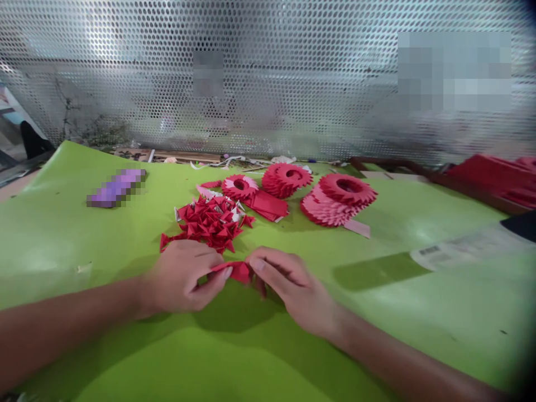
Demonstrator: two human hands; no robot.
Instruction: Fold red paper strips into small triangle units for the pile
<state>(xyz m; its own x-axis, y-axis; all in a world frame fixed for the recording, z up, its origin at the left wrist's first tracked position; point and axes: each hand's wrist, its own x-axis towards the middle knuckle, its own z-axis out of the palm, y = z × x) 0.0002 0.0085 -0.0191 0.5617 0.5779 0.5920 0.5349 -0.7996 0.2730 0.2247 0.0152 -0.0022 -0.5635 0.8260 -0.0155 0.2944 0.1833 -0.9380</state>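
Observation:
Between my two hands, just above the green tabletop, is a small folded piece of red paper (240,271). My left hand (186,274) pinches its left end between thumb and fingers. The fingertips of my right hand (288,282) are closed on its right end. Right behind my hands lies a loose pile of small folded red paper triangles (211,220), with some white ones among them. A stack of flat red paper pieces (268,205) sits to the right of the pile.
Behind stand a small red-and-pink paper ring (239,186), a taller red ring stack (287,180) and a pink-and-red one (339,198). A blurred purple object (117,188) lies left. Red material (494,177) rests far right, a clear bottle-like item (464,248) nearer. A perforated metal panel (268,84) closes the back.

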